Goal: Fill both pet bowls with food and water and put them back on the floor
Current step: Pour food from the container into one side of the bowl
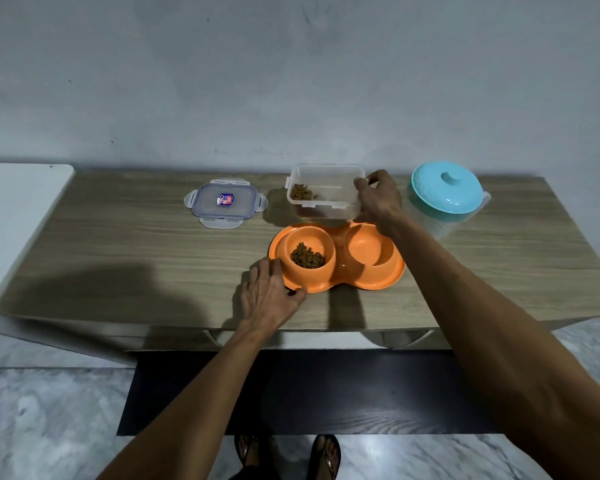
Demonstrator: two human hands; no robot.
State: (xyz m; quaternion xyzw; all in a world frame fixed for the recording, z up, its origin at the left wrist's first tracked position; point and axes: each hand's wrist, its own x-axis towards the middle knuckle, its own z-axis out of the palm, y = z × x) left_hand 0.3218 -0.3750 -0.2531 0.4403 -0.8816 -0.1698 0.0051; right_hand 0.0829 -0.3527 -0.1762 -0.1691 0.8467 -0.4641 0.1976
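An orange double pet bowl (340, 271) rests on the wooden table (136, 244). Its left cup holds brown kibble (307, 256); its right cup looks empty. My left hand (271, 294) grips the bowl's left rim. Just behind the bowl is a clear plastic food container (326, 192), tilted slightly, with a little kibble inside. My right hand (378, 199) holds its right edge. A clear water jug with a turquoise lid (447, 192) stands to the right of that hand.
The container's clip lid (225, 204) lies flat at the back left of the table. A white surface (14, 220) adjoins the table's left end. A wall rises right behind. A dark mat (291, 393) and marbled floor lie below, by my sandalled feet.
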